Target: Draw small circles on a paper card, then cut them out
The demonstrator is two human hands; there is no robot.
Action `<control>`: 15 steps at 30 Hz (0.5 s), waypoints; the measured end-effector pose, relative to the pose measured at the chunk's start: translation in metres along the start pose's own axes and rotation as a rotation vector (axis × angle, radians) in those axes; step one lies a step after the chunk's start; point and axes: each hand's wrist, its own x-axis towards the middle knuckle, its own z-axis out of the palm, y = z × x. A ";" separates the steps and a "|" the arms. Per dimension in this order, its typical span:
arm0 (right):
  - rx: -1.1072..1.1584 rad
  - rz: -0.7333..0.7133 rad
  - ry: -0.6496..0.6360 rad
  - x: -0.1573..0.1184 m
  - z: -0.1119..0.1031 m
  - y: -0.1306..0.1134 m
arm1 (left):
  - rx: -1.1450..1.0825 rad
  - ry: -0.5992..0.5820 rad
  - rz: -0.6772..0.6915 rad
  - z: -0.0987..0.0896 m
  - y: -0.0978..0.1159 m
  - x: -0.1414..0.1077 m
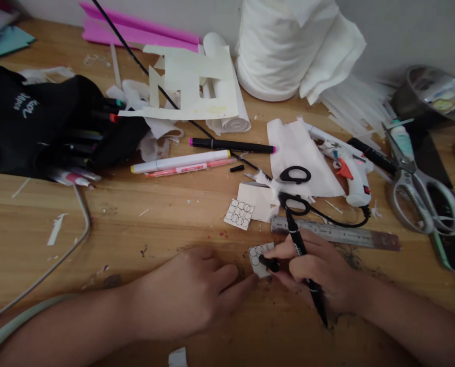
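Right hand [311,267] clamped around a black marker [306,265], tip down on a small paper card [260,257] printed with circles, one circle already filled in black. Left hand [191,290] flat on the wooden table [135,229], fingers loosely together and empty, fingertips pressing at the card's left edge. Card lying near the table's front edge, between the two hands, just below a metal ruler [334,233]. Just above it, a second card of circles [239,214], untouched, beside a blank square of paper. Black-handled scissors [294,188] resting partly on a white sheet, a white glue gun [352,173] to their right with its black cord looping under. Further right, big steel scissors [419,196]. Up the middle, a black pen with pink ends [233,146], a white highlighter [179,162] and a pink one alongside. Black pencil case [32,122] spilling markers at far left; a roll of white tissue [273,48] at the back.
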 end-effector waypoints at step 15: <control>0.001 0.025 -0.025 0.006 -0.003 -0.002 | -0.003 0.063 -0.025 0.003 0.001 0.000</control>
